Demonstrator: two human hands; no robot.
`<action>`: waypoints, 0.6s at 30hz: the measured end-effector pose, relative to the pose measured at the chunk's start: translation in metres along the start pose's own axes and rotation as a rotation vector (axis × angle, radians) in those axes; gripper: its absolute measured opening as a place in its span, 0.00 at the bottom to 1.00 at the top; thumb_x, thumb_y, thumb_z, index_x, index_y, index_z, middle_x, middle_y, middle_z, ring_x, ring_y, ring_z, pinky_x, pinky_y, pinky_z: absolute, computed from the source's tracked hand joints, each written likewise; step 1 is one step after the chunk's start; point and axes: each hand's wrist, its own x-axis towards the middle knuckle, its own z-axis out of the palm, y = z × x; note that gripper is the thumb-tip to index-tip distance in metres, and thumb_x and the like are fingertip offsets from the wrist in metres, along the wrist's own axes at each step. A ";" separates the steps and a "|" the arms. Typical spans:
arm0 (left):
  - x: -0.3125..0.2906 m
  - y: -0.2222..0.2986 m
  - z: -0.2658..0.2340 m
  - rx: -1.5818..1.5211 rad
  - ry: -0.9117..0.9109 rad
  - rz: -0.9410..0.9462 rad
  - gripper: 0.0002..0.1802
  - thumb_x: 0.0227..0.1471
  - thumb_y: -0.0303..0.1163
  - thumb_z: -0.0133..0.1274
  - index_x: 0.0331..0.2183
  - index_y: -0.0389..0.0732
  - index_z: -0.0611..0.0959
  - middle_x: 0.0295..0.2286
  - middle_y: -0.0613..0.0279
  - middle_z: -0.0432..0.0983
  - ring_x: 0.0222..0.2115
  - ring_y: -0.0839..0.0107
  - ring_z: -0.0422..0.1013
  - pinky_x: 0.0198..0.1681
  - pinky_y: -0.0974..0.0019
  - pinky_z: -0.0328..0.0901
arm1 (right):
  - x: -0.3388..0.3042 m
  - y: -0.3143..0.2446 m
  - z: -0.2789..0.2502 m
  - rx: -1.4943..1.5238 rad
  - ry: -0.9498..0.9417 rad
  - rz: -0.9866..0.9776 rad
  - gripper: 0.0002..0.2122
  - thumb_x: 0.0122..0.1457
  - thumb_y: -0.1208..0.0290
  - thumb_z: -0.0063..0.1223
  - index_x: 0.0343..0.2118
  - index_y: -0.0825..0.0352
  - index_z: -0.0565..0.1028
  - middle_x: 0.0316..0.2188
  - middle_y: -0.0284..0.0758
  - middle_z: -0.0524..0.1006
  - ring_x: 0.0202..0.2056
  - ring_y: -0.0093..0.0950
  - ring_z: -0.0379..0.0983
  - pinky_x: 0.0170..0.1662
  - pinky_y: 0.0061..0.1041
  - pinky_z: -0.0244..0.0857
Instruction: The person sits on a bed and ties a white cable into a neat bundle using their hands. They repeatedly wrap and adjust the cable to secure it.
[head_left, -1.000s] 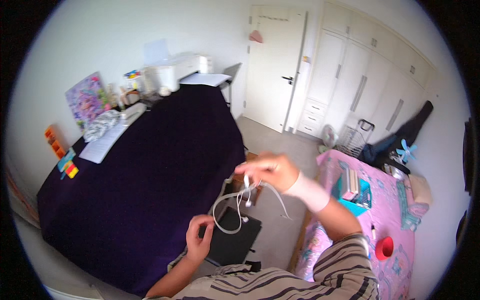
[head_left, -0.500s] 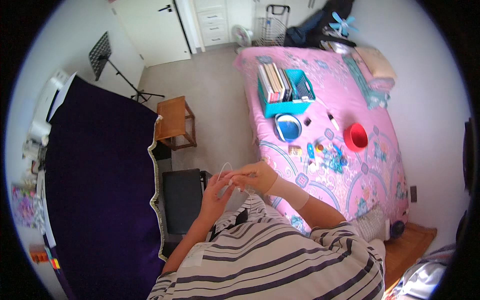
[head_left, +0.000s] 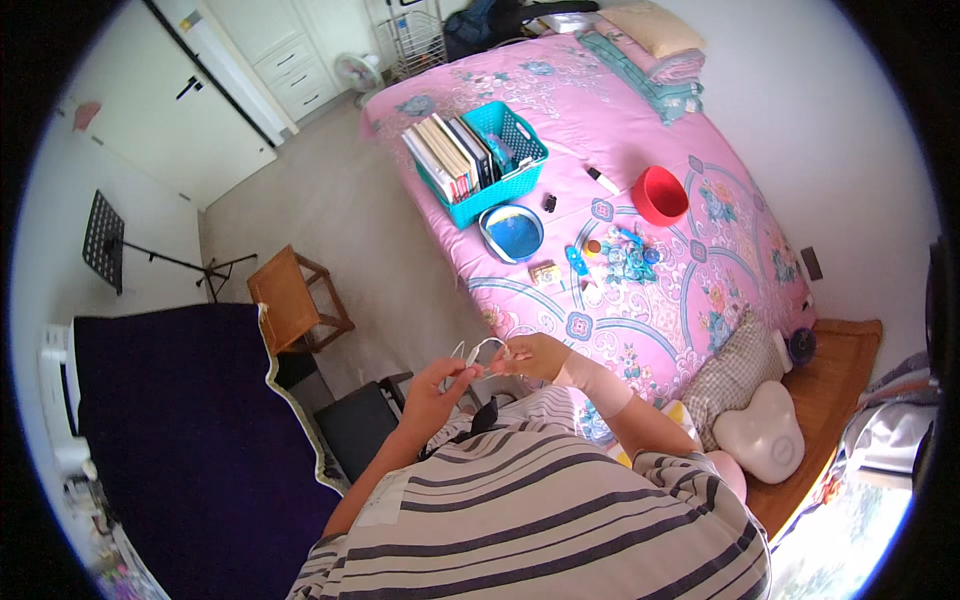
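Note:
A thin white cable (head_left: 489, 342) loops between my two hands in front of my striped shirt. My left hand (head_left: 434, 390) is closed, pinching the cable near a small white piece, which looks like a plug, at its fingertips. Close beside it on the right, my right hand (head_left: 538, 358) is also closed on the cable, its fingers bent toward the left hand. A pale band wraps my right wrist. Past the hands lies the bed with its pink flowered bedspread (head_left: 560, 320).
On the bed stand a teal basket (head_left: 492, 200) of books, a blue bucket (head_left: 513, 236), a red bowl (head_left: 660, 196) and several small items. To the left are a dark-covered piece of furniture (head_left: 180, 420), a wooden stool (head_left: 284, 303), a black seat (head_left: 357, 430) and a music stand (head_left: 104, 242).
My view has turned right, so the room appears rotated and shifted left. My hands have moved slightly apart, and more of the white cable loop shows between them.

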 end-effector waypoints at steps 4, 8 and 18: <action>0.037 0.006 -0.029 0.003 -0.094 0.040 0.08 0.54 0.28 0.51 0.35 0.35 0.80 0.30 0.59 0.78 0.27 0.76 0.72 0.34 0.73 0.65 | 0.009 0.004 -0.009 0.097 0.130 -0.056 0.14 0.58 0.66 0.53 0.40 0.73 0.74 0.34 0.36 0.78 0.38 0.22 0.74 0.43 0.22 0.66; 0.074 0.007 -0.056 -0.032 -0.179 0.026 0.09 0.55 0.30 0.50 0.36 0.36 0.81 0.27 0.62 0.78 0.26 0.78 0.71 0.32 0.73 0.64 | 0.025 0.001 -0.011 0.300 0.238 -0.116 0.14 0.59 0.65 0.51 0.39 0.73 0.74 0.34 0.36 0.78 0.37 0.23 0.74 0.42 0.21 0.66; 0.162 -0.003 -0.104 -0.336 -0.362 -0.044 0.12 0.58 0.30 0.47 0.38 0.33 0.80 0.18 0.69 0.67 0.20 0.83 0.62 0.24 0.78 0.57 | 0.077 -0.055 -0.034 0.604 0.431 -0.281 0.14 0.62 0.62 0.46 0.34 0.70 0.74 0.32 0.35 0.76 0.37 0.25 0.73 0.44 0.25 0.66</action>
